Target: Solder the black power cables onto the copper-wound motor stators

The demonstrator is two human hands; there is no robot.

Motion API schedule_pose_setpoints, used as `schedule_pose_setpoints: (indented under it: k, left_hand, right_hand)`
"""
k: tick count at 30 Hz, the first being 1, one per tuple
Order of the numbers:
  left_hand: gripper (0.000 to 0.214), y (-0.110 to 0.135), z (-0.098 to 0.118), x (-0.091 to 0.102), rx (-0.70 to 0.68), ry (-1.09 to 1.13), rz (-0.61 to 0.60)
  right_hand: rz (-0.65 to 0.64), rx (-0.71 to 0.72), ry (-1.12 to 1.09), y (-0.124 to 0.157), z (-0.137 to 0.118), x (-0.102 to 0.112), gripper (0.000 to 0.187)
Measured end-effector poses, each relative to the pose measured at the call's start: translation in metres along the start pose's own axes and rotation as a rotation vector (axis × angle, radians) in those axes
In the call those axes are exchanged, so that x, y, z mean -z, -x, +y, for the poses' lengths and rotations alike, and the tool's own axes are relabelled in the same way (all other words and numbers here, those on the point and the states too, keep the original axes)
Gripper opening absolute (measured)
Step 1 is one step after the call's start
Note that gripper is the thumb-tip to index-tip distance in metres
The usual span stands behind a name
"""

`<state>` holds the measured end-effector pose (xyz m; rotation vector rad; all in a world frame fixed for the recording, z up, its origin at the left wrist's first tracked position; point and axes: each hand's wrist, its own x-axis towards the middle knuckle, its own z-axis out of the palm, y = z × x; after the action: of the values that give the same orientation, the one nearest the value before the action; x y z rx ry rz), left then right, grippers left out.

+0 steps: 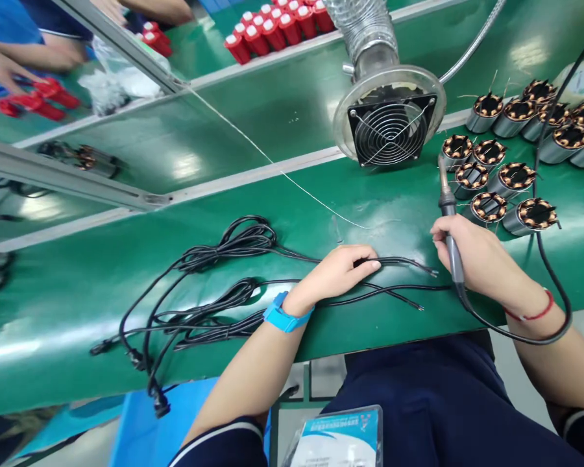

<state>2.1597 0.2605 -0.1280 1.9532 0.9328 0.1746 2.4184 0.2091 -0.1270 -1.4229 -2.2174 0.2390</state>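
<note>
Black cables (199,258) lie partly coiled on green counter (68,292); left hand (345,269) closed on them near stripped ends, how many strands is unclear. Right hand (477,253) wraps soldering iron (448,204), tip pointing away, just beside stators (516,178). Farther: fan (390,130), then red parts (279,29), co-worker's blurred hand (4,68) at some.

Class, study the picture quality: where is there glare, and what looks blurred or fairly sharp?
Head view: white glare streaks the green tabletop at far left; the co-worker's nearer hand and red parts, upper left, look soft; the soldering iron and fan grille look fairly crisp.
</note>
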Motion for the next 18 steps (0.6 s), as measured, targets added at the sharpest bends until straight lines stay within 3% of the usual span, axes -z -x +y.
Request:
schedule_pose_setpoints:
  k: [6, 11, 15, 18]
  left_hand:
    - [0.036, 0.002, -0.004, 0.003, 0.185, 0.383, 0.002]
    - [0.039, 0.004, -0.008, 0.01, 0.172, 0.724, 0.012]
    - [0.041, 0.008, -0.008, 0.014, 0.146, 0.91, 0.02]
    - [0.039, 0.008, -0.006, 0.015, 0.137, 0.943, 0.027]
  right_hand:
    - [-0.221, 0.026, 0.138, 0.021, -0.014, -0.005, 0.015]
    - [-0.299, 0.01, 0.228, 0.019, -0.025, -0.014, 0.019]
    - [-0.275, 0.049, 0.214, 0.012, -0.021, -0.013, 0.019]
    - [-0.115, 0.024, -0.038, 0.004, -0.019, -0.009, 0.024]
